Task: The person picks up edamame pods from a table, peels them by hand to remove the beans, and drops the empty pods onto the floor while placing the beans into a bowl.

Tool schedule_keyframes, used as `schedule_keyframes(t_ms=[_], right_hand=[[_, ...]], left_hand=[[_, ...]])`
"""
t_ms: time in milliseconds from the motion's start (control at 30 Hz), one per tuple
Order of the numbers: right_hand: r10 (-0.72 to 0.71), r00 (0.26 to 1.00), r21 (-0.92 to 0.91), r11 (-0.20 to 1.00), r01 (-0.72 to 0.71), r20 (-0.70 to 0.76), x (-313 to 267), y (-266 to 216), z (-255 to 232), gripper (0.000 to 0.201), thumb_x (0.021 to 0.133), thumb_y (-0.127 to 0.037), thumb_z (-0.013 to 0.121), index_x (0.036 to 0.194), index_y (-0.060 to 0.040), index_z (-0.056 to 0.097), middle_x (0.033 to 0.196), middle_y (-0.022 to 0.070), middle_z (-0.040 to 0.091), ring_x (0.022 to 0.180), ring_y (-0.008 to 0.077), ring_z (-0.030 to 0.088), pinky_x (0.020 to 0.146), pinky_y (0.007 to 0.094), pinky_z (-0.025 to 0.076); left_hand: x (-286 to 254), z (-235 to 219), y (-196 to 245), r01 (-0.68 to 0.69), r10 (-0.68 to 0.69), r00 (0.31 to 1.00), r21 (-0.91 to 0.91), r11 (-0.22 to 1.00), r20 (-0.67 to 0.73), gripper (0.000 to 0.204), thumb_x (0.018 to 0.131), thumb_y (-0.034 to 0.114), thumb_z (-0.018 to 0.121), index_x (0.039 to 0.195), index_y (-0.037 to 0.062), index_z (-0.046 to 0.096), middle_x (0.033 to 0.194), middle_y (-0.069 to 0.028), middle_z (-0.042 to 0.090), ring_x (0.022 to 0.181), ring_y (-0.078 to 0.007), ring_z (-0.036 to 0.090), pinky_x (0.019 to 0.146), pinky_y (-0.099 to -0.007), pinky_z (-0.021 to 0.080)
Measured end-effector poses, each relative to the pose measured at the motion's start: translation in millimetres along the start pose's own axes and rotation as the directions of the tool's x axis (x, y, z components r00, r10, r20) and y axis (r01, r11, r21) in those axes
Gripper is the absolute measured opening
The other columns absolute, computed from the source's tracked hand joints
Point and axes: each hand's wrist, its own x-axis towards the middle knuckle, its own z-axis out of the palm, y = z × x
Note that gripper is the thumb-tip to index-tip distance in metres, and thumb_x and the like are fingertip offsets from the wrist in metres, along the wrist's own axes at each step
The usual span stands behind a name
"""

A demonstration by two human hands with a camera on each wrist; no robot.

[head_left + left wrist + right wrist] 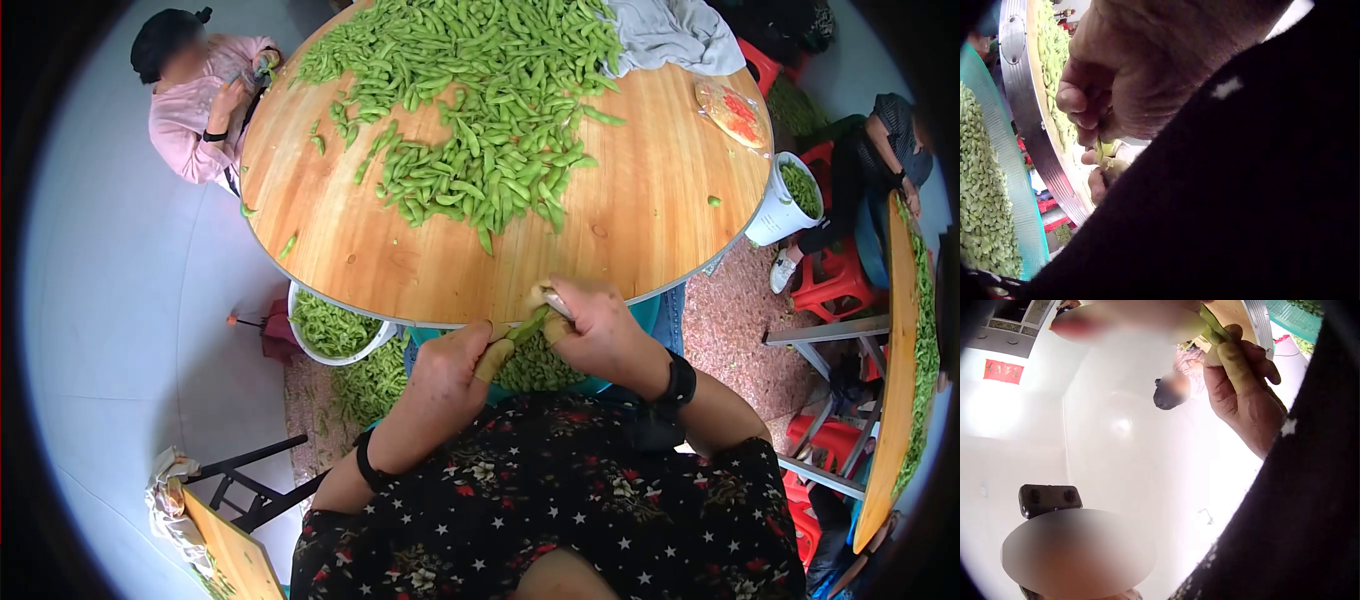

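In the head view a green edamame pod (530,324) is stretched between the two hands at the table's near edge. The left hand (450,368) pinches one end of it, a yellowish cover on the thumb. At the pod's other end the right hand (600,330) grips with bent fingers; a pale cover and a shiny strip show near its fingertips. Below the hands sits a teal basin (1025,219), holding shelled beans (985,187). A large heap of edamame pods (480,110) covers the far half of the round wooden table (340,240).
White buckets stand left (340,355) and right (765,215) of the table. A grey cloth (680,35) and a wrapped flat package (735,112) lie on top. One person (200,110) sits at far left, another (890,140) at right by a second table (880,400).
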Motion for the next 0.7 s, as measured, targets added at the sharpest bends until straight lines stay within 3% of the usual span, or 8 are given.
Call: schedule_keyframes(t_ms=[100, 267, 467, 567, 600, 633, 667, 700], right_hand=[[-0.064, 0.969, -0.035, 0.998, 0.057, -0.240, -3.8, -1.4, -0.4, 0.015, 0.082, -0.002, 0.060, 0.097, -0.0030, 0.057, 0.078, 0.0160, 0.060, 0.065, 0.0342, 0.058, 0.060, 0.0383, 0.047], [-0.138, 0.990, 0.141, 0.980, 0.142, -0.040, -4.1, -7.4, 1.8, 0.017, 0.084, -0.011, 0.070, 0.096, -0.0034, 0.061, 0.076, 0.0098, 0.060, 0.067, 0.0200, 0.060, 0.060, 0.0308, 0.047], [0.225, 0.903, 0.574, 0.709, -0.410, 0.367, -6.5, -11.5, -4.0, 0.016, 0.087, -0.013, 0.068, 0.097, -0.0035, 0.059, 0.076, 0.0009, 0.061, 0.065, 0.0071, 0.059, 0.058, 0.0256, 0.047], [0.069, 0.852, 0.403, 0.859, -0.315, 0.520, -8.6, -7.1, -8.1, 0.013, 0.090, -0.014, 0.061, 0.097, -0.0026, 0.058, 0.083, 0.0055, 0.061, 0.072, 0.0149, 0.063, 0.065, 0.0299, 0.049], [0.063, 0.853, 0.403, 0.862, -0.308, 0.519, -10.8, 1.0, -5.7, 0.013, 0.090, -0.014, 0.061, 0.097, -0.0026, 0.058, 0.083, 0.0055, 0.061, 0.072, 0.0149, 0.063, 0.065, 0.0299, 0.049], [-0.077, 0.883, 0.279, 0.958, -0.063, 0.463, -13.5, 14.2, 0.3, 0.014, 0.091, -0.015, 0.058, 0.096, -0.0023, 0.057, 0.088, 0.0084, 0.060, 0.079, 0.0210, 0.063, 0.070, 0.0331, 0.049], [-0.226, 0.874, 0.129, 0.974, 0.188, 0.429, -16.0, 22.3, 4.4, 0.014, 0.092, -0.016, 0.055, 0.096, -0.0020, 0.056, 0.093, 0.0113, 0.059, 0.086, 0.0270, 0.062, 0.075, 0.0363, 0.048], [-0.183, 0.878, 0.166, 0.979, 0.121, 0.443, -17.7, 23.2, 5.6, 0.017, 0.092, -0.018, 0.052, 0.097, -0.0017, 0.054, 0.102, 0.0147, 0.056, 0.097, 0.0350, 0.056, 0.083, 0.0409, 0.045]], left_hand=[[-1.5, 0.8, -0.9, 0.043, -0.041, 0.998, 0.048, 0.998, -0.038, 0.007, 0.087, 0.003, 0.062, 0.093, 0.0003, 0.062, 0.069, -0.0153, 0.056, 0.060, -0.0300, 0.059, 0.053, -0.0352, 0.044], [3.1, 3.4, 9.2, -0.010, 0.009, 0.996, -0.003, 1.000, -0.086, 0.006, 0.084, 0.002, 0.063, 0.087, -0.0005, 0.058, 0.073, -0.0183, 0.056, 0.065, -0.0369, 0.058, 0.056, -0.0410, 0.045], [-0.8, -8.1, 4.6, -0.093, 0.103, 0.991, -0.117, 0.989, 0.083, 0.004, 0.087, 0.009, 0.062, 0.088, 0.0049, 0.060, 0.072, -0.0132, 0.057, 0.065, -0.0336, 0.059, 0.058, -0.0387, 0.046], [-17.3, -52.3, 1.9, 0.060, -0.135, 0.901, 0.189, 0.980, 0.413, 0.014, 0.089, 0.020, 0.061, 0.087, 0.0065, 0.062, 0.073, -0.0147, 0.059, 0.068, -0.0347, 0.060, 0.062, -0.0419, 0.048], [-23.9, -70.0, -2.7, 0.153, -0.307, 0.853, 0.360, 0.920, 0.422, 0.019, 0.088, 0.026, 0.061, 0.087, 0.0074, 0.065, 0.076, -0.0164, 0.062, 0.073, -0.0355, 0.062, 0.066, -0.0434, 0.048], [-16.2, -86.3, 3.6, 0.201, -0.446, 0.807, 0.530, 0.824, 0.387, 0.021, 0.087, 0.026, 0.062, 0.090, 0.0062, 0.067, 0.079, -0.0170, 0.064, 0.076, -0.0364, 0.062, 0.069, -0.0432, 0.049], [-9.8, -91.7, 0.9, 0.201, -0.446, 0.811, 0.535, 0.821, 0.378, 0.021, 0.087, 0.026, 0.062, 0.090, 0.0062, 0.067, 0.079, -0.0170, 0.064, 0.076, -0.0364, 0.062, 0.069, -0.0432, 0.049], [-3.1, -96.0, -3.2, 0.205, -0.374, 0.895, 0.523, 0.827, 0.242, 0.021, 0.087, 0.025, 0.062, 0.093, 0.0053, 0.067, 0.083, -0.0181, 0.065, 0.080, -0.0378, 0.062, 0.070, -0.0432, 0.049]])
